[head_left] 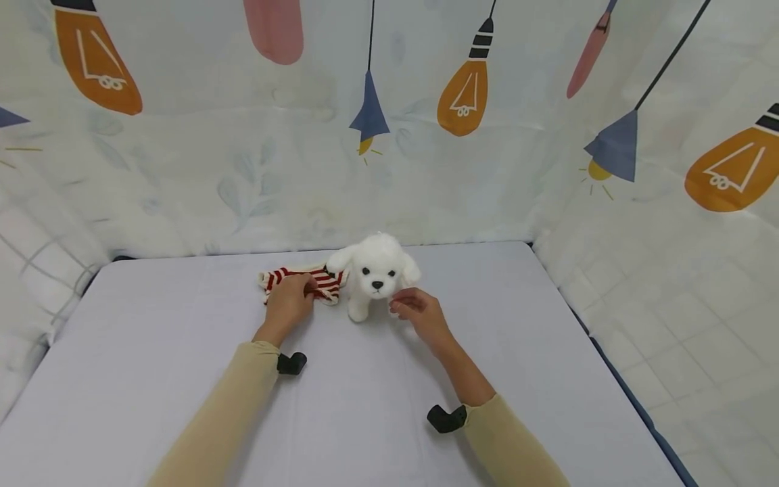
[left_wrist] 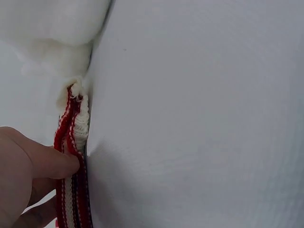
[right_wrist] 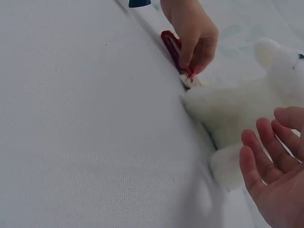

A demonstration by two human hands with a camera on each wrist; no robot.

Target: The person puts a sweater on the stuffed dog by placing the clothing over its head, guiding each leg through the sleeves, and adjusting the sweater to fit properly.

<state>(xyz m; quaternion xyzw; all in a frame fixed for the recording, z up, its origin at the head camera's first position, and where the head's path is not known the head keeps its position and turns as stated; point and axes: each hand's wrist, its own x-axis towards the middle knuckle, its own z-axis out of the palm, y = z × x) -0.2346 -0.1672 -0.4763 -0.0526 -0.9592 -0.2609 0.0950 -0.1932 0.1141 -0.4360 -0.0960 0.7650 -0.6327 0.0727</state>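
A white plush dog [head_left: 379, 256] with floppy ears stands at the far middle of the table, facing me. Beside it on the left lies a small red-and-cream striped knitted garment [head_left: 328, 289]. My left hand [head_left: 289, 304] pinches the garment; in the left wrist view the thumb lies on the striped knit [left_wrist: 81, 199], with fingers on its other side. Close to the dog's right-hand side in the head view is my right hand [head_left: 427, 319]. In the right wrist view that hand [right_wrist: 278, 173] has its fingers spread loosely beside the plush body [right_wrist: 237, 107] and holds nothing.
A white cloth covers the table [head_left: 359, 406], whose back edge runs just behind the dog. Pale curtains [head_left: 304, 182] printed with lamps and bulbs hang behind it and along the sides. Each wrist carries a black camera mount [head_left: 447, 419].
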